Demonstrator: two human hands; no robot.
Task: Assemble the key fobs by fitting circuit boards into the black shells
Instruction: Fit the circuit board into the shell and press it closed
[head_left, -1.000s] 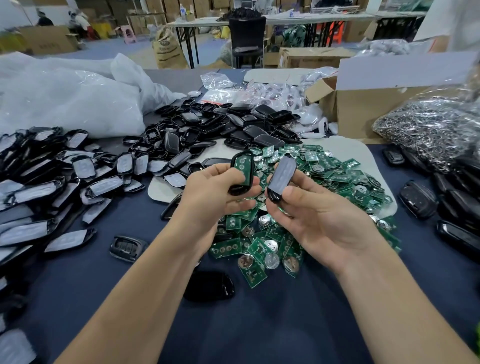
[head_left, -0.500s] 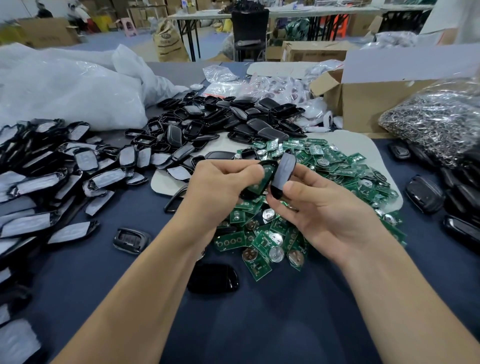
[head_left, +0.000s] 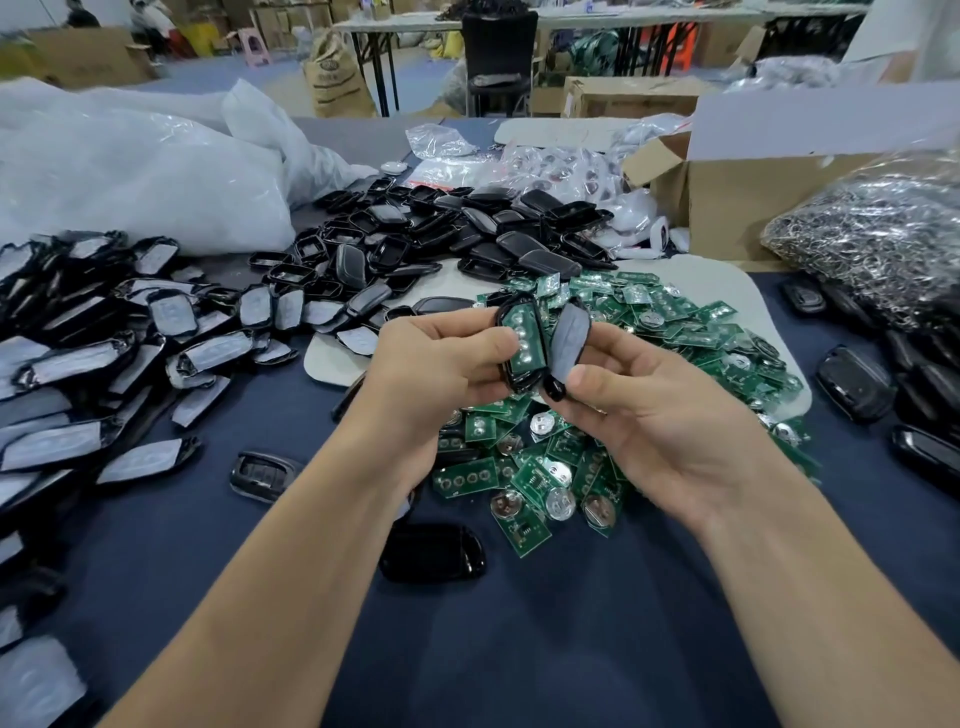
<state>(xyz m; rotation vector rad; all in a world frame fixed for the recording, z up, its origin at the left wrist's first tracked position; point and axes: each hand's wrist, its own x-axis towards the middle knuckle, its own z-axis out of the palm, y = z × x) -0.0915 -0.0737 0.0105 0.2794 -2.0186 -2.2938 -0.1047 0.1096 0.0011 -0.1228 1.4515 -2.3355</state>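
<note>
My left hand (head_left: 436, 374) grips a black shell half (head_left: 521, 343) with a green circuit board seated inside it, the board's round contacts facing me. My right hand (head_left: 654, 410) pinches a second shell half (head_left: 569, 348), a film-covered grey cover, held upright right beside the first; the two halves nearly touch edge to edge. Both are held above a heap of green circuit boards (head_left: 649, 374) with coin cells, lying on a pale mat (head_left: 737, 280).
Film-covered shells (head_left: 130, 353) spread over the left of the dark blue table. Bare black shells (head_left: 457, 228) are heaped behind. Single black shells (head_left: 431, 553) (head_left: 262, 475) lie near me. More shells (head_left: 852, 382), a bag of metal rings (head_left: 883, 249) and a cardboard box (head_left: 737, 187) stand right.
Half a second ago the two halves were tilted together over the pile. Now both hands have raised them and turned them upright, side by side, with the board facing me.
</note>
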